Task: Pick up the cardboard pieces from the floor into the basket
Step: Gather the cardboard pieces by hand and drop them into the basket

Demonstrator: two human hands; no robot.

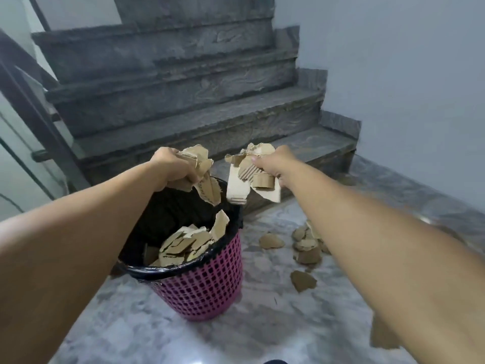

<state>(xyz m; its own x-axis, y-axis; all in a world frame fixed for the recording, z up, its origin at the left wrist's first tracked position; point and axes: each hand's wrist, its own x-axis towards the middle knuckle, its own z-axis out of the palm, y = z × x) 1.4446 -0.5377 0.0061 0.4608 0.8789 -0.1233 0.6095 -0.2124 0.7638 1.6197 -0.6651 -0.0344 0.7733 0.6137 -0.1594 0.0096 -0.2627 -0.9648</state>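
A pink mesh basket (207, 290) lined with a black bag stands on the grey marble floor, with several torn cardboard pieces (183, 245) inside. My left hand (172, 168) is over the basket's far rim, shut on a bunch of cardboard scraps (203, 174). My right hand (274, 162) hovers just right of the rim, gripping another bunch of cardboard (252, 179) that hangs down. Several loose pieces (305, 245) lie on the floor right of the basket, partly hidden by my right forearm. One more scrap (381, 334) shows under that arm.
Dark stone stairs (183, 106) rise directly behind the basket. A dark railing with glass panels (29, 106) runs along the left. A pale wall (406, 74) closes the right side. A scrap lies near the lowest step (346, 179).
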